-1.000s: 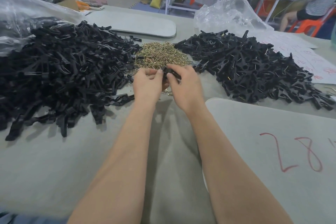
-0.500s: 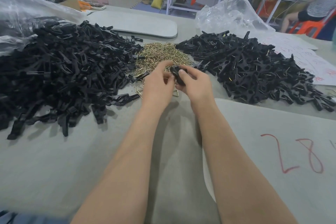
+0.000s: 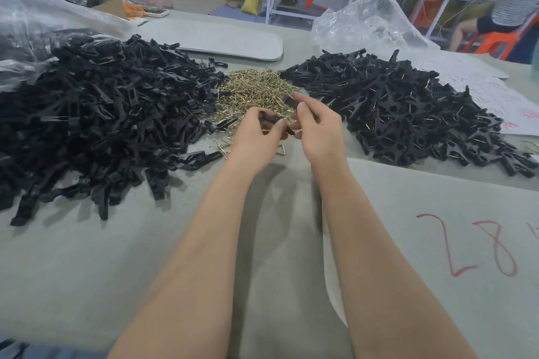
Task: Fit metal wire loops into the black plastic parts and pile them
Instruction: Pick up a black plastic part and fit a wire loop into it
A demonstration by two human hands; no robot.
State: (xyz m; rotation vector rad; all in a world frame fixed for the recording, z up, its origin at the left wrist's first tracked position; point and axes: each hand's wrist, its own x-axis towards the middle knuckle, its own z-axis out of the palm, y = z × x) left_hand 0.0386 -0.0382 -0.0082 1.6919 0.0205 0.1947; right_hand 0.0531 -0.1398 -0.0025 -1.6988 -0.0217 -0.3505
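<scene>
Grey tabletop (image 3: 87,256): left hand (image 3: 253,137) and right hand (image 3: 318,131) both pinch one black part (image 3: 290,101), grips closed; finished pile (image 3: 408,119) lies rightward (right hand nearer)

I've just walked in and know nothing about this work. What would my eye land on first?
Two sprawling heaps of black plastic parts dominate the grey table: the left heap and the right heap, with a small glittering pile of golden wire loops between them. At its near edge, the left hand and right hand each pinch a black part.
</scene>
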